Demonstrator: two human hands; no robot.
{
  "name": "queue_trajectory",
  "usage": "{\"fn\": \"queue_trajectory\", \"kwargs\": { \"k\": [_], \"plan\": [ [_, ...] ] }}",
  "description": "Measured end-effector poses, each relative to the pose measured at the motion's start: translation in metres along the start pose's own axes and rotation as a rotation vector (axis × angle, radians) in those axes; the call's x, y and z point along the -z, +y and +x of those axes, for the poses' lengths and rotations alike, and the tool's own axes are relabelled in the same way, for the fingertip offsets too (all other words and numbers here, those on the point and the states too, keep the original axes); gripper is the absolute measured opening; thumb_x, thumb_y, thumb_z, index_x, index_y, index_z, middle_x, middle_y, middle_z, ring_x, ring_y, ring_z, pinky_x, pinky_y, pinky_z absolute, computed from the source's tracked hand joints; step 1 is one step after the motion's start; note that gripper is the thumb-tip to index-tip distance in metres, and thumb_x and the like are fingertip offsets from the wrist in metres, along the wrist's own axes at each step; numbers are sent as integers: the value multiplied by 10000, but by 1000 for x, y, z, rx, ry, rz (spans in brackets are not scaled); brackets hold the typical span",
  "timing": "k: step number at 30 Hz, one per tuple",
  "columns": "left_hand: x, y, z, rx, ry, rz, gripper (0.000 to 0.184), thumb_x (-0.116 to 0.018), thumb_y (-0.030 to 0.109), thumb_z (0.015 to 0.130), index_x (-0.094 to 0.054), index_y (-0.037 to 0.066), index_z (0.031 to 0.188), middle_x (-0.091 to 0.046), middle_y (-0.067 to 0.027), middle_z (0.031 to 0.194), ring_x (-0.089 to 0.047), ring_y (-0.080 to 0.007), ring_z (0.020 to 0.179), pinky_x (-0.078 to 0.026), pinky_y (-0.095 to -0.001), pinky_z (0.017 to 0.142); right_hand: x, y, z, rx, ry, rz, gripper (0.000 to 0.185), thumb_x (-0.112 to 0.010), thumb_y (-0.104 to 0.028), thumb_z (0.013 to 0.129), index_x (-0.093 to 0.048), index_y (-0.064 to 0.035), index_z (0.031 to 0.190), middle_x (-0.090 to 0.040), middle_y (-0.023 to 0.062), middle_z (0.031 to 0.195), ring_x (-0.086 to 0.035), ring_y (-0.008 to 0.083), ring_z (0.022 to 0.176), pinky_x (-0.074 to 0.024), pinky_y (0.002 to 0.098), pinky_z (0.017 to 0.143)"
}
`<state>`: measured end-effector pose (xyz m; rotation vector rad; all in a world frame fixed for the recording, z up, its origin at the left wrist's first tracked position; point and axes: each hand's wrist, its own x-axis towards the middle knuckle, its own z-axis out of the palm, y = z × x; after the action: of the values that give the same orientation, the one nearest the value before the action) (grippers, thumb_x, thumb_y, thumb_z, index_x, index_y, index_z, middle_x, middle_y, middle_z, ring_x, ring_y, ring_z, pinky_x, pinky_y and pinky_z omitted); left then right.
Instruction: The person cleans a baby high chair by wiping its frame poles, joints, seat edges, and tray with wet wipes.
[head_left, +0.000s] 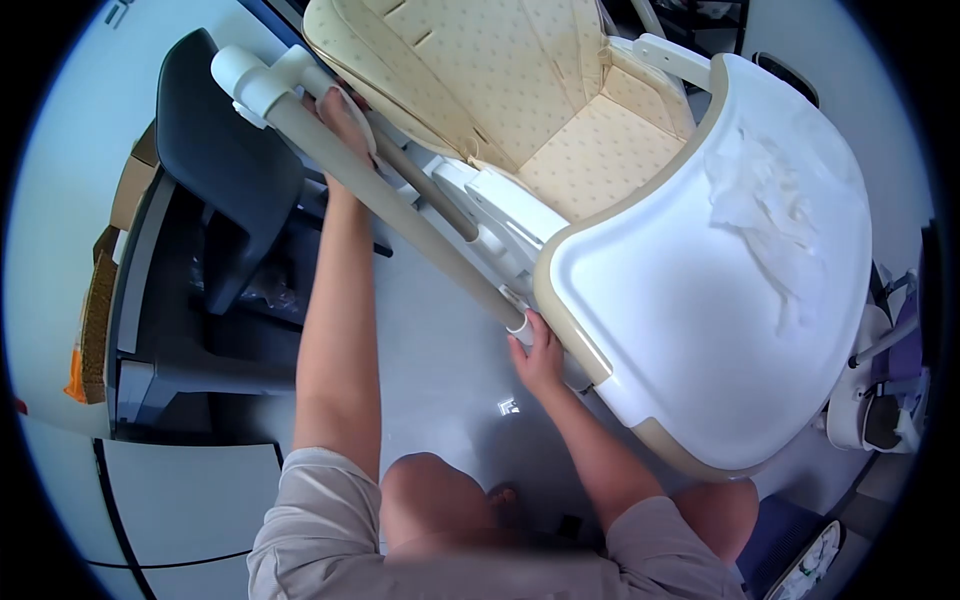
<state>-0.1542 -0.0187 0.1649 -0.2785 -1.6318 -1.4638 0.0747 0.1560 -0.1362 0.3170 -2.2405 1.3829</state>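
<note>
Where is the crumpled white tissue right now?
In the head view, the crumpled white tissue lies at right, on the upper part of the white tray, with the patterned seat to its left.

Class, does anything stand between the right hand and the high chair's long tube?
Nothing visible does. The right hand is right at the tube's lower end, by its white collar; the tray lies beside the hand, not between.

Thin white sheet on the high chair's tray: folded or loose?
Loose, not folded: the thin white sheet lies rumpled on the tray, with irregular creases and one end trailing.
</note>
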Motion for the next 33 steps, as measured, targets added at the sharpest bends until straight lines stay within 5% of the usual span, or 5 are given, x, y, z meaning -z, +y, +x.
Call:
{"fn": "queue_trajectory", "kwargs": {
  "k": [6,8,11,19,33],
  "plan": [
    [10,-51,-113,141,-44,-11,212,-442,202,1004,-543,23,949,-587,-105,886,-582,-165,719,-474,-295,644,3,6,-7,23,-26,-62,589,-685,-177,851,-415,-16,1349,-567,224,1200,-561,405,1061,-421,479,937],
    [41,-61,-172,-365,-238,779,209,-473,179,997,-578,10,1062,-603,-122,987,-615,-181,826,-490,-301,732,-1,9,-2,24,-34,-104,590,-684,-175,849,-414,-16,1349,-563,232,1201,-561,409,1048,-427,477,928],
    [57,-28,-185,369,-87,179,299,-462,219,1013,-577,-14,1160,-619,-116,1108,-613,-198,974,-478,-304,842,-4,12,-1,16,-40,-99,581,-680,-178,851,-415,-13,1341,-558,236,1180,-559,414,1035,-439,474,910],
    [27,140,0,316,255,-393,355,-450,258,1001,-464,-36,1199,-544,-147,1138,-578,-224,1015,-485,-385,895,-3,11,4,49,-11,43,576,-681,-138,842,-400,-12,1329,-547,230,1152,-558,416,1018,-456,469,883],
    [14,74,-68,67,91,57,296,-575,225,977,-452,-19,1092,-543,-42,915,-522,-100,810,-442,-260,744,2,3,-1,0,-20,51,545,-653,-141,872,-389,1,1327,-541,235,1154,-559,418,1033,-453,464,896]
  ]
}}
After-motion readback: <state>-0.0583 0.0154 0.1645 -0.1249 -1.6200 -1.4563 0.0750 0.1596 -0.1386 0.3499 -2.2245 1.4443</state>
